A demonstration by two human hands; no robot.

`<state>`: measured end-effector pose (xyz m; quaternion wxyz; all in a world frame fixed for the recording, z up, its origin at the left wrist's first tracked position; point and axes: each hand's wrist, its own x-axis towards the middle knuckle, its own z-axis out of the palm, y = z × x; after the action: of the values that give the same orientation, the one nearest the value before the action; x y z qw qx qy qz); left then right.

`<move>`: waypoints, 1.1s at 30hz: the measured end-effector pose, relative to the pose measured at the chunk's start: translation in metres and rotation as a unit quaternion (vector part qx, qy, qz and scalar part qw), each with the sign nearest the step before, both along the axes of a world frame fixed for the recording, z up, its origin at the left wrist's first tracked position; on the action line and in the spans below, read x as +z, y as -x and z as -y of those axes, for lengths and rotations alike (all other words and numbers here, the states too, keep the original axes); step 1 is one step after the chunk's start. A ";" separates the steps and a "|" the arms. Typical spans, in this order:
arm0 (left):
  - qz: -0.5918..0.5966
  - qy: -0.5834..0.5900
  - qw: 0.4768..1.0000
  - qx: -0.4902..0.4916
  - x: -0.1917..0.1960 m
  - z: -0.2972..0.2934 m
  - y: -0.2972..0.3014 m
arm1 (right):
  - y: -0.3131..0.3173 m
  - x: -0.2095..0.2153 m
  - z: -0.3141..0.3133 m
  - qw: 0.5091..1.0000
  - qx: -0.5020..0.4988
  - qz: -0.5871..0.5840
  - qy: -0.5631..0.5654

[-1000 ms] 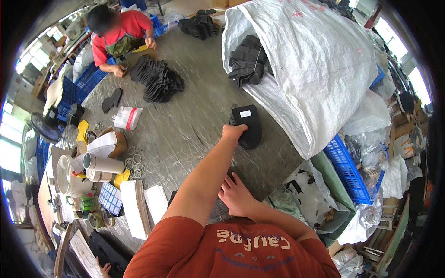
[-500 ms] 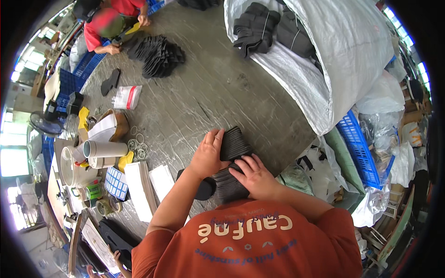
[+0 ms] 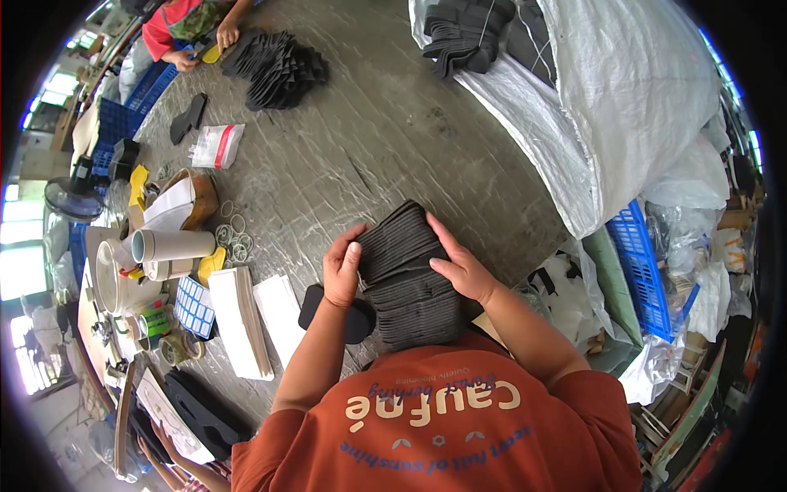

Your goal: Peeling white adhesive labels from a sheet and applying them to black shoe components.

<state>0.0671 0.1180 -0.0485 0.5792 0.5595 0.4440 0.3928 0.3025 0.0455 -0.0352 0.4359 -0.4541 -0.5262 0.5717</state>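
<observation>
A thick stack of black insoles stands on edge on the table right in front of my body. Along its left side lies my left hand, thumb up and fingers curled against the pieces. My right hand grips the far right side, its thumb resting on the top edges. Between them the two hands hold the stack's far part together. Beside my left forearm lies a loose black insole flat on the table, partly covered by that arm.
White card strips, pale rubber bands and containers with a white tube stand at left. A co-worker's hand is near a black insole pile. A white sack holds tied bundles at far right, above a blue crate.
My left hand has moved left and nearer, and my right hand has shifted right and farther, from the stack's top to its sides. The stack's far part now looks wider. The view has shifted slightly.
</observation>
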 end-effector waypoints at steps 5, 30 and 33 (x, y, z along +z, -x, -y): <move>-0.027 -0.040 0.998 0.033 -0.004 0.007 -0.014 | -0.002 -0.012 -0.007 0.998 -0.053 -0.033 0.005; -0.026 -0.042 0.999 0.020 -0.025 0.019 -0.007 | 0.012 -0.006 -0.008 0.999 -0.041 0.007 -0.023; -0.022 -0.044 0.998 0.041 -0.021 0.016 -0.004 | 0.002 0.017 -0.020 0.983 -0.035 0.131 -0.126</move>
<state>0.0714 0.1022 -0.0698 0.5274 0.5746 0.4614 0.4229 0.3002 0.0654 -0.0186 0.4363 -0.4847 -0.6305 0.4210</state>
